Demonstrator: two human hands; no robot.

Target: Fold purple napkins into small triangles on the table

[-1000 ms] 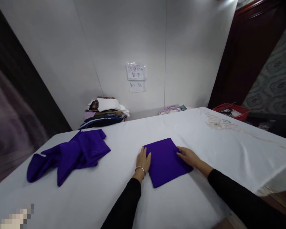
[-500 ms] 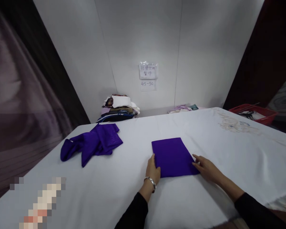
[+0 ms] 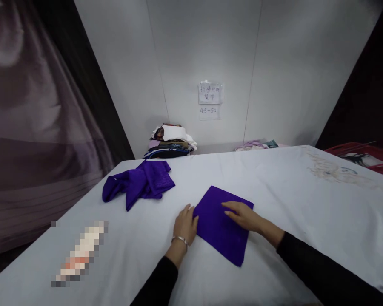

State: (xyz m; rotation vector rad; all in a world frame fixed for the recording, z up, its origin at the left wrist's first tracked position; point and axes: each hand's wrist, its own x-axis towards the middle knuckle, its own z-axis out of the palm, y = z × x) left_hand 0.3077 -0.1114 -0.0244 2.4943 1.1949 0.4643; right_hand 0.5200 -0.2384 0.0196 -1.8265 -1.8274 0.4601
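A square, folded purple napkin (image 3: pixel 221 238) lies flat on the white-covered table (image 3: pixel 121 263), turned so that its corners point up, down and to the sides. At its left corner rests my left hand (image 3: pixel 185 225), fingers stretched out and thumb by the cloth's edge; a silver bangle circles the wrist. My right hand (image 3: pixel 242 216) is over the upper right part of the cloth, its fingers apart and holding nothing. Whether its fingertips touch the fabric I cannot tell. A second purple cloth (image 3: pixel 140 182) lies crumpled at the left back of the table.
Stacked folded clothes (image 3: pixel 172 142) stand behind the table, with more fabric (image 3: pixel 255 145) to their right. A red basket (image 3: pixel 364 155) is at the far right. Handwritten paper (image 3: pixel 210 93) hangs on the wall. A blurred-out patch (image 3: pixel 79 253) covers something at front left.
The folded napkin has turned from square-on to a diamond-like angle. My left hand has shifted left with its corner; my right hand has moved from the right edge to over the cloth.
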